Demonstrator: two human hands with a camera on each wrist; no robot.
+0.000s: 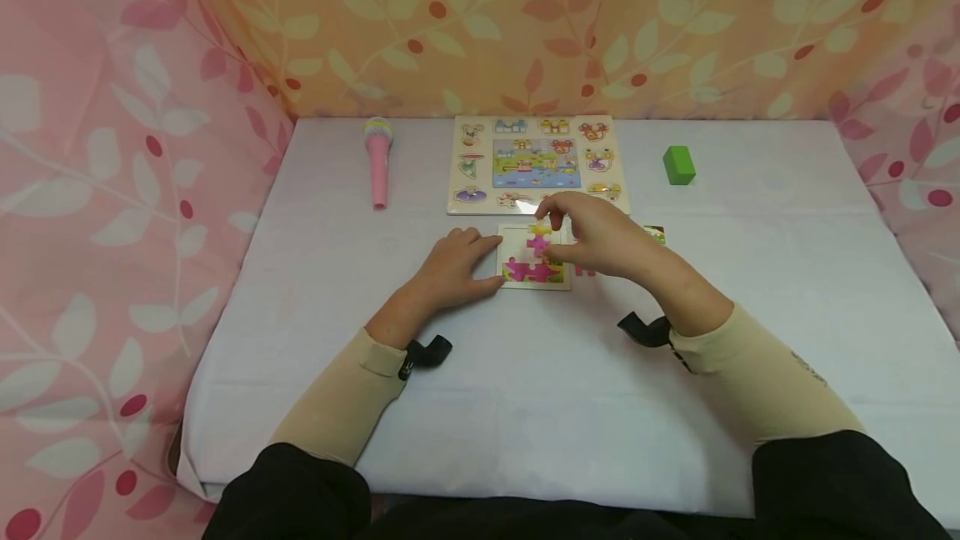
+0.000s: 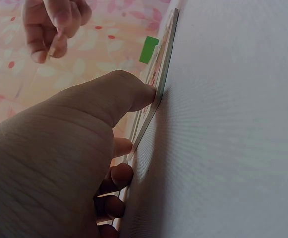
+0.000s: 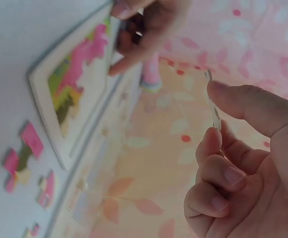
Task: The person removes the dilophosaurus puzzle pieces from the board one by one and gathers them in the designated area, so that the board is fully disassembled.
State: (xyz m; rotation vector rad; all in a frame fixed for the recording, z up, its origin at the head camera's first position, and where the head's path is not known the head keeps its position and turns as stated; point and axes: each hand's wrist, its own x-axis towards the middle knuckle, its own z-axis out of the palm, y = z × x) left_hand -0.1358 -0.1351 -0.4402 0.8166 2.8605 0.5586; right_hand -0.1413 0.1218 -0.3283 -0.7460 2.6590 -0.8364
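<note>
While both hands work at the middle of the tabletop (image 1: 487, 407), a pink toy microphone (image 1: 378, 163) lies near its far left corner, head toward the far edge. Next, left hand (image 1: 455, 269): thumb and index spread wide, tips touching the left edge of the small jigsaw tray (image 1: 566, 283); other fingers loosely bent, not wrapped round anything.

Tray lies flat, closer to the tabletop's far edge than the near one. Partly filled: pink seated pieces (image 1: 528, 272) along its near edge, green at the near right corner; much of the base is bare white. Right behind it, a larger picture puzzle board (image 1: 456, 165) sits along the tabletop's far edge.

Right hand (image 1: 596, 236) is over the tray's right side, thumb and index nearly together, pinching one thin puzzle piece (image 3: 214, 113), clear of the tray in the right wrist view; remaining fingers curled. Loose pieces (image 3: 32, 141) lie on the tabletop off the tray's right edge, partly hidden by that hand from above. Last, a green block (image 1: 679, 165) toward the far right corner.
</note>
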